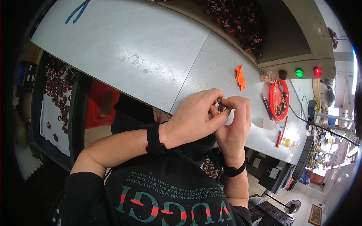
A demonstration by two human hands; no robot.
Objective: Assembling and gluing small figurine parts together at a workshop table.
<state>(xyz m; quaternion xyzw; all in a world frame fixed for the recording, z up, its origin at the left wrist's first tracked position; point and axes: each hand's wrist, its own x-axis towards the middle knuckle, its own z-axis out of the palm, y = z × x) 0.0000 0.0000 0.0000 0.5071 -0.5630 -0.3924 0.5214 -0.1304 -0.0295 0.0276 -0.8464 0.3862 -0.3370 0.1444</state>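
Over the table's near edge, my left hand (190,118) and my right hand (234,126) meet, fingertips pressed together. Pinched between them is a small dark brown piece with white parts (219,106); its exact kind is too small to make out. Fingers of both hands touch it and cover most of its surface. Just beyond the hands lies a crumpled orange scrap (240,78) on the grey table (124,45). To their right, a red round tray (273,100) carries several similar small dark and pale pieces.
Blue-handled pliers (78,12) lie at the far left. A grey box with green and red lights (299,72) borders the back, dark pieces heaped inside. A small clear cup (268,77), a dark pen-like tool (267,105) and a red stick (281,132) are at right. A black drawer (77,124) stands below left.
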